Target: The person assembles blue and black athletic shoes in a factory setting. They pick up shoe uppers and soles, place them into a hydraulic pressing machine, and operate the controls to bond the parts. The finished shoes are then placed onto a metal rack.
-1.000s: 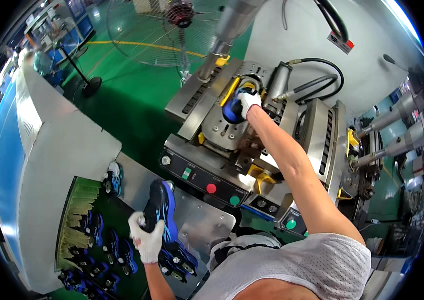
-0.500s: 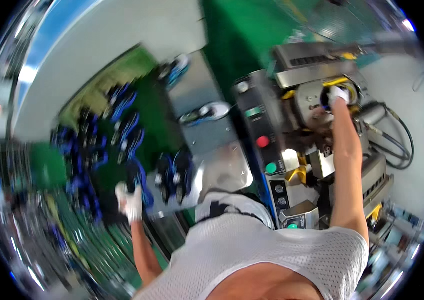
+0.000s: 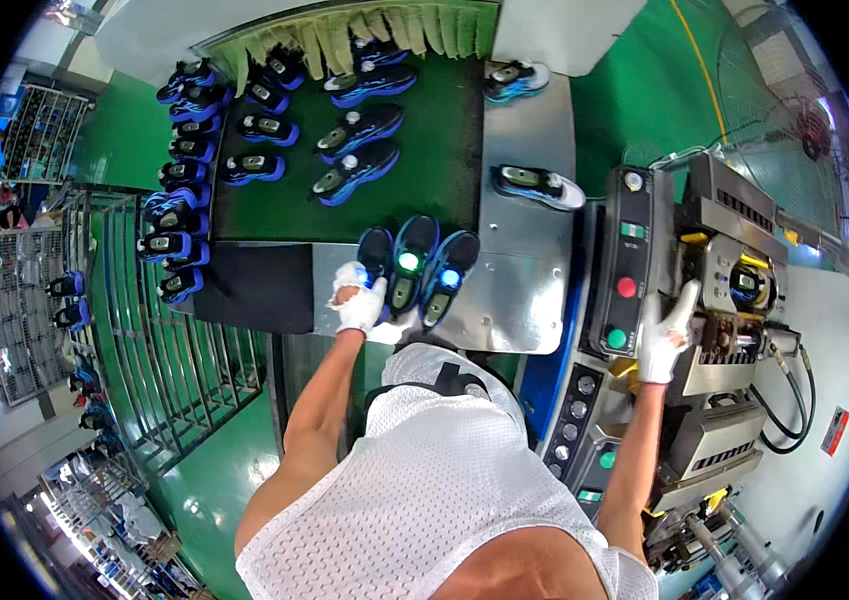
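L hand [image 3: 359,305], white glove, is clenched on the heel end of a dark blue shoe [image 3: 375,252] at the near edge of the steel bench [image 3: 530,300]. That shoe is the leftmost of three lying side by side, toes pointing away; the middle shoe [image 3: 409,262] and right shoe [image 3: 448,278] are touching or nearly so. Fingers [image 3: 348,276] wrap the heel from the left; the rest of the shoe sticks out beyond them toward the green mat [image 3: 445,175].

To do this well, my judgement: keep the grip on the heel/sole, not the soft upper; lift straight up before swinging over, so the neighbour pair isn't dragged off the bench's near edge.

R hand [image 3: 662,335], also gloved, fingers flat and loose, grasping nothing, rests on the grey press machine [image 3: 735,290] just right of the control panel [image 3: 625,270] w/ red and green buttons. Best keep it outside the clamp area.

More blue shoes [image 3: 245,130] in rows on the mat's far-left corner; one white-soled shoe [image 3: 537,187] lies alone at the bench's far right.
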Available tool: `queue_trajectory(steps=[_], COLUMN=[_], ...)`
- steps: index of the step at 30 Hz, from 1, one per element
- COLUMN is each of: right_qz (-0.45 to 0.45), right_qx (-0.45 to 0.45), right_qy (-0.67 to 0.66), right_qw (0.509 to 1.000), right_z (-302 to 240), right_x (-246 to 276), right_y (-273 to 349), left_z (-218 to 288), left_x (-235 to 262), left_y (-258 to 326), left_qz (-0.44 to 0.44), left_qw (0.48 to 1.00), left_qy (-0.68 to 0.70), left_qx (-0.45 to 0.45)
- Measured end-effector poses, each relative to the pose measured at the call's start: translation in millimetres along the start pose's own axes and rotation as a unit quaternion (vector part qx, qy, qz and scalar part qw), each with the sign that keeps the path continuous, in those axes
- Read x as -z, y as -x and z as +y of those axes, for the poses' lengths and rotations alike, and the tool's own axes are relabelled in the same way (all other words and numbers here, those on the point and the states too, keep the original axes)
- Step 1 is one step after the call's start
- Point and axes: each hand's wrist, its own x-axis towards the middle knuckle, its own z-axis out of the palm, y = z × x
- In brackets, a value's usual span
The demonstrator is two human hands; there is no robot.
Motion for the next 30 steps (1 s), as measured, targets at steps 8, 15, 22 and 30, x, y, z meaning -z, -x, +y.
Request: queue_trajectory(steps=[8,15,22,30], right_qz=[-0.312,-0.222,-0.368,-0.361], right_qx=[-0.037,-0.071,-0.157,-0.218], right_qy=[0.426,0.222,0.143,-0.1], right_qw=[0.849,0.947,0.905,0.901], right_z=[-15.3,-17.1,-74.7,-215.8], right_x=[-77.8,-72.1,-100.4,-75.1], right_y=[56.0,139.3,184.3,146.9], left_z=[-69.3,-133.7,-153.5,-37.0], left_x=[58.7,130.9,128.3,177.3], left_y=[-83.7,-331.9,-385.9,-297.0], left_qz=[-0.191,0.193,0.146,0.079], left_qw=[0.963,0.98,0.986,0.965], left_qy=[0.168,0.02,-0.036,0.086], left_qx=[-0.095,0.031,-0.072,-0.237])
